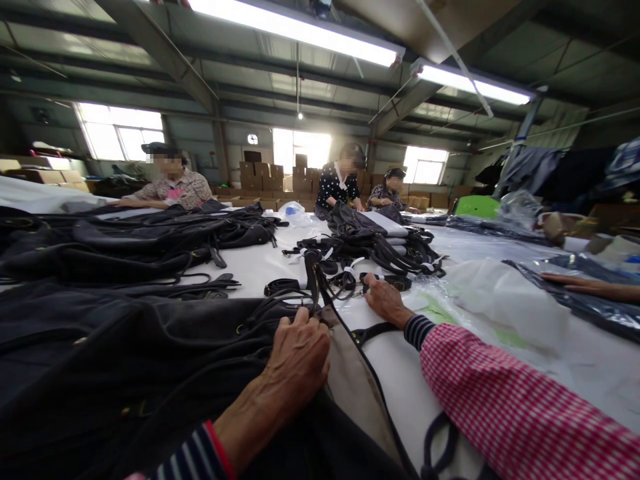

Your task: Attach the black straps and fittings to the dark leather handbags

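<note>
A large dark bag (150,373) with cords, metal eyelets and a beige lining (350,373) lies in front of me. My left hand (300,350) is closed on its upper edge, beside an upright dark strap or zipper strip (313,277). To the right, my right hand (386,301) has its fingers curled together at a rolled black strap (397,282). What sits between those fingertips is too small to make out. Several more rolled straps, tied with white strips, lie just beyond both hands.
More dark bags (130,233) are piled at left, and another stack (370,230) stands ahead. Clear plastic and white sheets (505,300) lie at right, where another person's hand (575,285) rests on a wrapped bag. Several co-workers stand or sit across the white table (250,267).
</note>
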`<state>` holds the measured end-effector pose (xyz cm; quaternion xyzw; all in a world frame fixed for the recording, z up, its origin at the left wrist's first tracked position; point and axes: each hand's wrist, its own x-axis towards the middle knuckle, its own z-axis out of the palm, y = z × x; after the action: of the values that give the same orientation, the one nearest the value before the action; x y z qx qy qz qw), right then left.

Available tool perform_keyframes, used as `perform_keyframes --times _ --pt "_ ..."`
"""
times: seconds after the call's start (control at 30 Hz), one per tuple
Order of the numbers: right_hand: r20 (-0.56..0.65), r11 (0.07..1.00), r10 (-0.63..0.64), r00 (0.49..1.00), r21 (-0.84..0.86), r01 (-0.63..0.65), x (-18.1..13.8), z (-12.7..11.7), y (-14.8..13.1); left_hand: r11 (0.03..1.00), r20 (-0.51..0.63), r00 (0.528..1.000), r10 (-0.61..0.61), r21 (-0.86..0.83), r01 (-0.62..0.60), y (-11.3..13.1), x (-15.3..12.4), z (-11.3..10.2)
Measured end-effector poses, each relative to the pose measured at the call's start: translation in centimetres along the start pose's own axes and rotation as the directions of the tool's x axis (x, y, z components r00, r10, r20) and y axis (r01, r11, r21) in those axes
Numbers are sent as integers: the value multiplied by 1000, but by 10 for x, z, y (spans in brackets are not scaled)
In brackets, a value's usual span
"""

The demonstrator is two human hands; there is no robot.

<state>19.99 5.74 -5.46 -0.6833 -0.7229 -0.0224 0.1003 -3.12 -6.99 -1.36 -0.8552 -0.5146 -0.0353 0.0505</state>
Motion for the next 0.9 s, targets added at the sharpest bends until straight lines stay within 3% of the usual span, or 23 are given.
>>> perform_keyframes --times 0.27,0.43,0.57,0.7,0.8,0.9 --pt "63 976 -215 975 -32 218 13 -2 12 968 0 984 -179 -176 177 -13 4 -9" --pt "-2 967 -254 967 19 254 2 -14 15 941 -12 974 -226 -259 216 -20 6 -3" --pt "-65 934 -332 941 119 338 -36 -44 16 919 49 969 -242 -308 245 -22 7 -7" --pt "-103 770 -535 839 350 534 -92 -72 9 907 102 976 -194 -360 218 -22 9 -18" --pt "-107 700 -610 785 393 597 -122 -73 -9 896 113 975 -189 -386 219 -22 8 -21" --pt "-76 722 -619 782 338 604 -135 -60 -35 881 94 971 -218 -408 238 -22 6 -21"
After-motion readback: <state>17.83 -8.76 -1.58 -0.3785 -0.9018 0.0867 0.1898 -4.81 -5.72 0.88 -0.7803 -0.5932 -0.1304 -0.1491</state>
